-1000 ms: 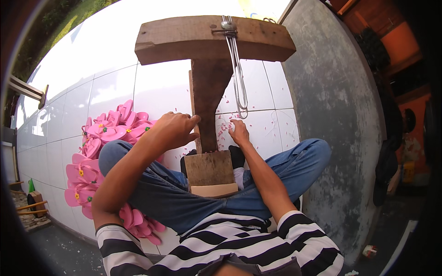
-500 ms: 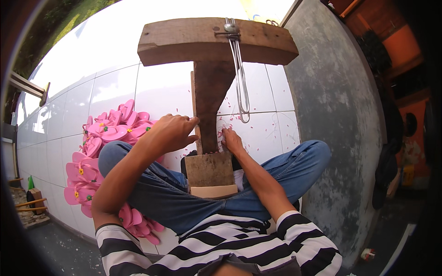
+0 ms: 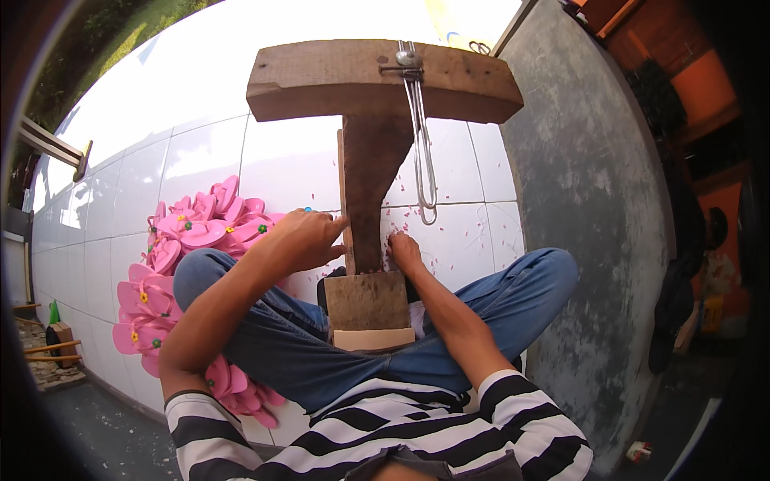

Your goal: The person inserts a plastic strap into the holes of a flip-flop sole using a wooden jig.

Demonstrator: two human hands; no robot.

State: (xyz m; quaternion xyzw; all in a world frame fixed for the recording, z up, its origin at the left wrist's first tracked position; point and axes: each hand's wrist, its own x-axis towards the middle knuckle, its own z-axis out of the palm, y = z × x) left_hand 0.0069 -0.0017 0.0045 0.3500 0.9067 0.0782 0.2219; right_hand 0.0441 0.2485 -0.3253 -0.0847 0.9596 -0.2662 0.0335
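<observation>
A T-shaped wooden stand (image 3: 367, 184) rises between my crossed legs. My left hand (image 3: 309, 236) is at the left side of its post, with thumb and forefinger stretched apart toward the wood; its other fingers are partly hidden. Just behind its knuckles shows a small blue thing (image 3: 308, 210), too small to name. On the post's right side my right hand (image 3: 405, 250) has its fingers curled in close to the wood. What they hold, if anything, is hidden. Long bent metal wires (image 3: 420, 152) hang from a nail on the stand's crossbar (image 3: 337, 80).
Pink flip-flops (image 3: 196, 232) with small flowers lie heaped beside my left knee. Small pink scraps (image 3: 453, 232) are scattered over the white tiles. A wooden block (image 3: 366, 301) forms the stand's near end. A grey wall (image 3: 585, 200) runs along the right.
The view has shifted slightly, so the stand sits a little lower. A small blue thing now shows behind my left hand. Both hands stay beside the post.
</observation>
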